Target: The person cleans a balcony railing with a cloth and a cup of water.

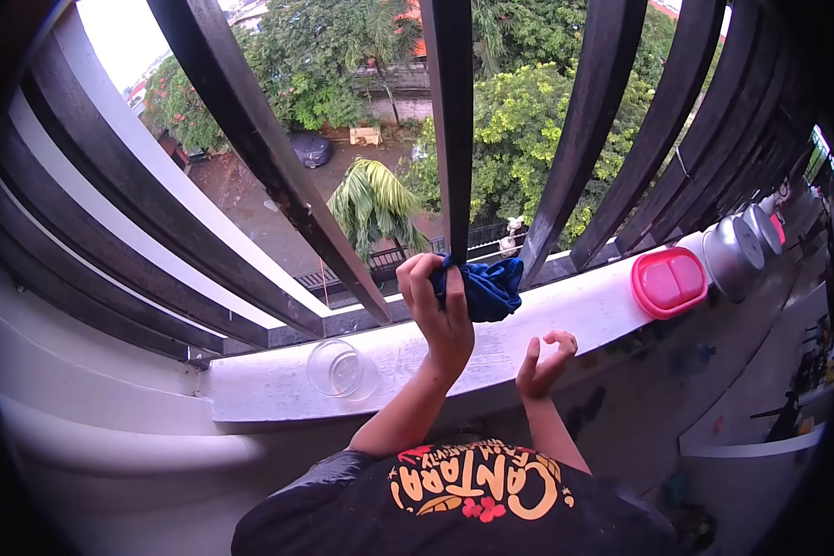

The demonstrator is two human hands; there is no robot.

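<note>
My left hand [438, 310] is raised to a dark vertical railing bar [451, 139] and grips a bunched blue cloth [485, 287] pressed against the bar's foot. The cloth hangs to the right of my fist, just above the white ledge [269, 385]. My right hand [545, 360] hovers lower and to the right, over the ledge's front edge. Its fingers are loosely curled and hold nothing; it touches neither cloth nor bar.
A clear plastic cup [340, 369] lies on the ledge left of my left arm. To the right stand a pink-lidded container [669, 281] and metal pots [734, 255]. More slanted dark bars [250, 139] run along the ledge, with trees and a yard far below.
</note>
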